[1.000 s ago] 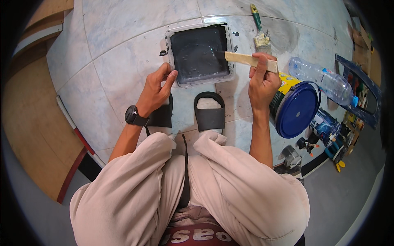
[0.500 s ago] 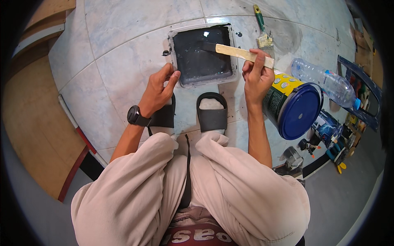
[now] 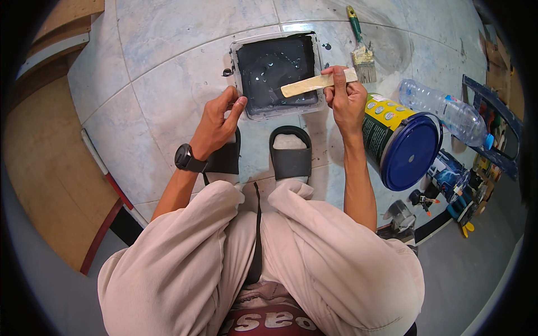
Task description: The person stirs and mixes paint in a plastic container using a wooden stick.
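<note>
A square clear plastic container [image 3: 320, 61] sits on the floor in front of my feet, with dark grey paint [image 3: 269, 56] in it. My right hand [image 3: 348, 106] is closed around a flat wooden stirring stick [image 3: 308, 85]. The stick slants over the container's right side, its dark-coated tip dipped in the paint near the middle. At the container's near left corner, my left hand [image 3: 217, 120] has its thumb and fingers closed at the rim; the grip itself is partly hidden.
Right of the container lie a paintbrush [image 3: 361, 47] with a green handle, a blue-lidded bucket [image 3: 412, 151] on its side and a clear plastic bottle [image 3: 448, 112]. Beyond them are a dark blue frame [image 3: 499, 126] and several tools. A wooden panel [image 3: 61, 179] stands at the left.
My right hand has drawn the stirring stick nearer and changed its slant, so its paint end now points down-left. Ripples have formed in the paint. My left hand has stayed in place.
</note>
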`<state>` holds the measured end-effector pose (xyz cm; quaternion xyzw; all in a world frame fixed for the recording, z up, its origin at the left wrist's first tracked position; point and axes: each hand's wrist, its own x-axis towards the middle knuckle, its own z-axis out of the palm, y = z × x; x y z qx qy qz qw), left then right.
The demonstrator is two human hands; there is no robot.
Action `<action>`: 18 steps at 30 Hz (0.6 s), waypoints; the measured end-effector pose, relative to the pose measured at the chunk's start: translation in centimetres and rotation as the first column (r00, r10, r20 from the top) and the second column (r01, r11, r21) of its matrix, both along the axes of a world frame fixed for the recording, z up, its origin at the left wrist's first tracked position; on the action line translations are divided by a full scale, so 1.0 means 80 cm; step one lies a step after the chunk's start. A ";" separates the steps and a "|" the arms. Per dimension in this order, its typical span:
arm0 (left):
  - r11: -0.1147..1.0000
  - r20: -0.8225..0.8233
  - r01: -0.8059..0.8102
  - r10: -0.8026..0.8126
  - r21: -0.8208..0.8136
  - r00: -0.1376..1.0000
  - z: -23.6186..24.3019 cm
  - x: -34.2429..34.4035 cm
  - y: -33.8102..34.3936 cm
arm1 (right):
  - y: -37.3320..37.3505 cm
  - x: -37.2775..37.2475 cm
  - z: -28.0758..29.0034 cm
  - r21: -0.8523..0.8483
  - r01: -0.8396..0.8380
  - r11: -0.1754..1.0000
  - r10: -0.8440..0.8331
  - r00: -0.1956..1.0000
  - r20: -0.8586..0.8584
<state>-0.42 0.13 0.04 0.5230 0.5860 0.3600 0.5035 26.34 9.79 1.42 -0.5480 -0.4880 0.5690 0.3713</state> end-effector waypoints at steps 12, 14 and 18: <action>1.000 0.001 0.002 -0.002 -0.013 1.000 -0.001 0.000 -0.001 | -0.002 0.000 -0.004 -0.020 0.015 1.000 -0.016 0.999 -0.052; 1.000 -0.001 0.003 -0.003 -0.002 1.000 -0.002 0.000 -0.001 | -0.002 -0.002 -0.001 -0.044 0.109 0.993 -0.111 0.992 -0.063; 1.000 0.007 -0.003 0.003 0.003 1.000 0.000 -0.001 -0.001 | 0.001 0.000 -0.004 -0.031 0.032 0.999 -0.033 0.999 -0.033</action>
